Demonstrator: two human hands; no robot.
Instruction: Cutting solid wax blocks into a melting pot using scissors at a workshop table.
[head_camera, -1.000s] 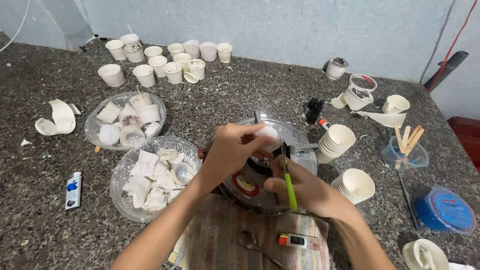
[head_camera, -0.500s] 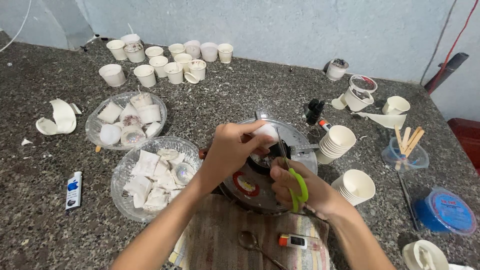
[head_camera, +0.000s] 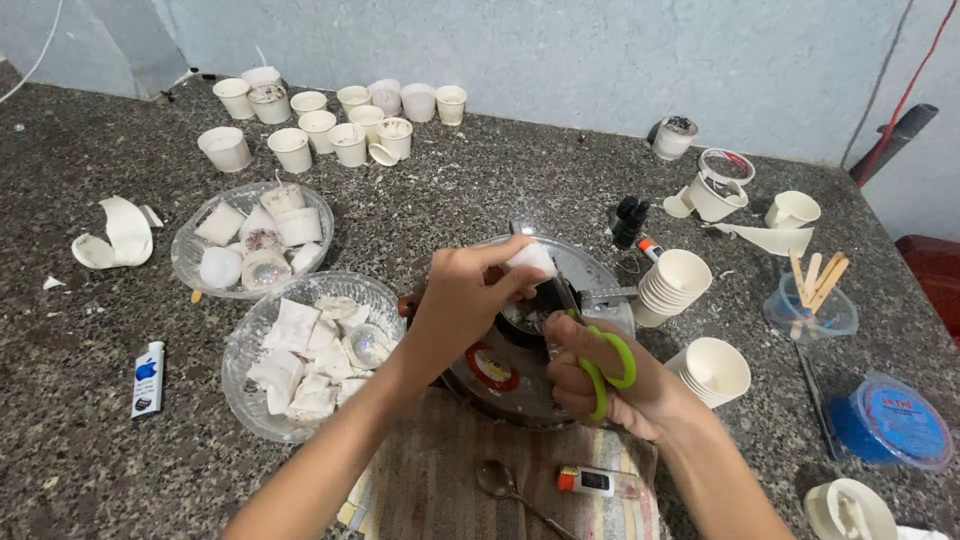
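Observation:
My left hand (head_camera: 462, 300) pinches a small white piece of paper cup (head_camera: 530, 260) over a round metal pan (head_camera: 590, 275) at the middle of the table. My right hand (head_camera: 590, 370) grips green-handled scissors (head_camera: 600, 355), whose blades point up toward the white piece. Both hands hover over the pan, which holds dark material and rests partly on a striped cloth (head_camera: 470, 480).
Two clear bowls (head_camera: 250, 290) of cut white cup pieces sit at the left. Several paper cups (head_camera: 330, 125) stand at the back. Stacked cups (head_camera: 675, 285), wooden sticks in a clear dish (head_camera: 815, 290), a blue lid (head_camera: 895, 420), a glue tube (head_camera: 148, 378) and a spoon (head_camera: 500, 485) lie around.
My right hand with the scissors has shifted slightly upward toward the white piece. My left hand keeps holding the piece over the pan.

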